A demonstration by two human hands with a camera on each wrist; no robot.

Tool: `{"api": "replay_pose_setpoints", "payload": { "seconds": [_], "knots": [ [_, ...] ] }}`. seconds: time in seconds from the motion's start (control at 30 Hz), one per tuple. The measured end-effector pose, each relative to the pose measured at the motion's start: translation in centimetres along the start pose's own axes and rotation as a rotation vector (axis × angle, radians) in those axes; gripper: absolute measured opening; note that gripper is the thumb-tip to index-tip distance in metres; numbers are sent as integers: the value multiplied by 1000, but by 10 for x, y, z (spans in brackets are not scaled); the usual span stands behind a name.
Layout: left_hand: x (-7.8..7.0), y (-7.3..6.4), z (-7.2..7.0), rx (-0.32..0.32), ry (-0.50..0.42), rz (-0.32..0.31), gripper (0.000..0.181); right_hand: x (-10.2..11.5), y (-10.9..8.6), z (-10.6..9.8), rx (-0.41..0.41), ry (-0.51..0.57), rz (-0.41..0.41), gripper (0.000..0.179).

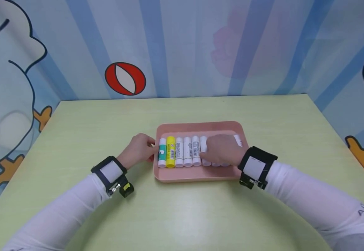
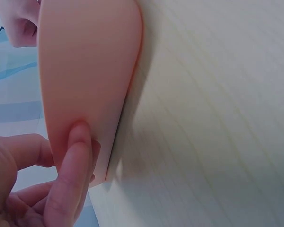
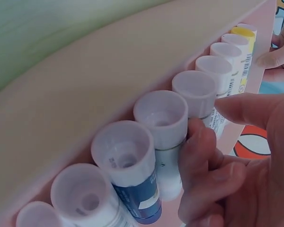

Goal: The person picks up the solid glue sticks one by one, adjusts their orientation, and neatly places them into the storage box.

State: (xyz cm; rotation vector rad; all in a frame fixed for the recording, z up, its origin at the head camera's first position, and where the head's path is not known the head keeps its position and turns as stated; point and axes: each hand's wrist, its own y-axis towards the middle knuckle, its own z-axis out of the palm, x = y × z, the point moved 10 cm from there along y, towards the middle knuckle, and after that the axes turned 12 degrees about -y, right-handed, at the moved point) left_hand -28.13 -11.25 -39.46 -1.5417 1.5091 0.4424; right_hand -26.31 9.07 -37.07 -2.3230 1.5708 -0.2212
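Note:
A pink tray (image 1: pixel 188 176) holds a row of glue sticks lying side by side. Leftmost are a green-and-white glue stick (image 1: pixel 162 153) and a yellow glue stick (image 1: pixel 170 152); white ones follow. My left hand (image 1: pixel 139 148) grips the tray's left rim, a finger pressing the outer wall in the left wrist view. Over the right part of the row, my right hand (image 1: pixel 224 150) has its thumb and curled fingers about a white glue stick (image 3: pixel 194 87). A blue-labelled glue stick (image 3: pixel 139 198) lies close to those fingers in the right wrist view. The hand hides several sticks from the head view.
The tray stands on a pale wooden table (image 1: pixel 182 212). A blue striped backdrop (image 1: pixel 182 45) with cartoon prints rises behind the table's back edge and along both sides. Black wrist straps (image 1: pixel 258 165) with small devices sit over white sleeves.

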Motion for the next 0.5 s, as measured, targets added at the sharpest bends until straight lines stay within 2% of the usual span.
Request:
{"api": "replay_pose_setpoints", "payload": {
  "seconds": [0.07, 0.17, 0.3, 0.4, 0.5],
  "knots": [
    [0, 0, 0, 2, -1, 6, 31, -1, -2, -3, -14, 7, -6, 38],
    [-2, 0, 1, 12, 1, 28, 30, -5, -6, -12, -79, 20, -19, 37],
    [-5, -2, 0, 33, 35, 75, 33, -19, -16, -29, -205, 95, -25, 34],
    [-10, -9, -5, 29, 164, 151, 40, -38, -24, -39, -283, 155, -4, 30],
    [-20, -22, -13, -14, 380, 274, 45, -60, -35, -47, -346, 173, 27, 26]
  ]
}}
